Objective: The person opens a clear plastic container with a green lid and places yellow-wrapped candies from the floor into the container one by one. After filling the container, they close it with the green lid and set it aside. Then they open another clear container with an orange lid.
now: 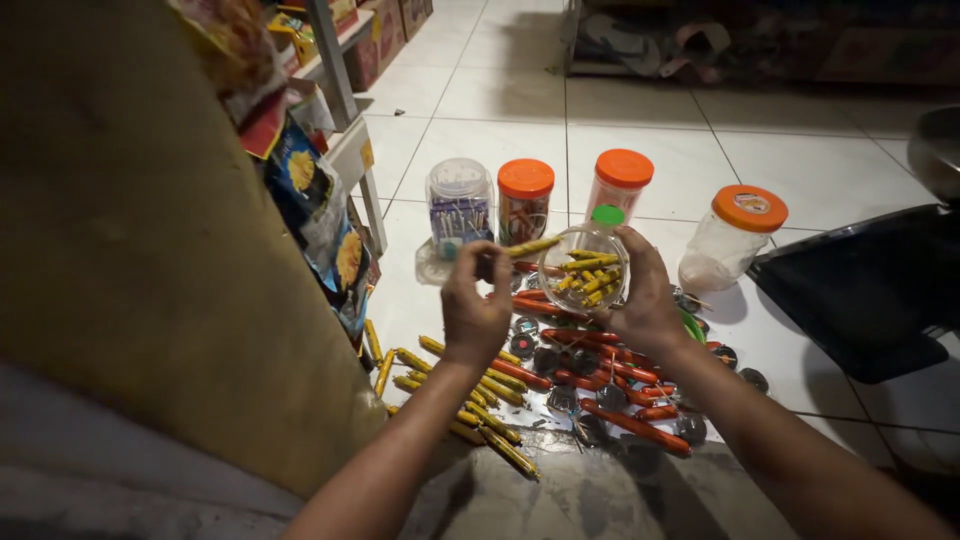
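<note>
While left hand (475,315) pinches yellow stick (532,246) at mouth of clear jar (583,268), right hand (645,300) grips jar, tilted toward camera. Jar part full: several yellow sticks already inside. Many left: yellow sticks (470,400) in loose row on tile floor (640,150), just beside them red sticks (610,380) and small dark round discs. Wrappers glossy, sticks slim. Behind: orange-lidded jars (524,200), hard clear plastic.
</note>
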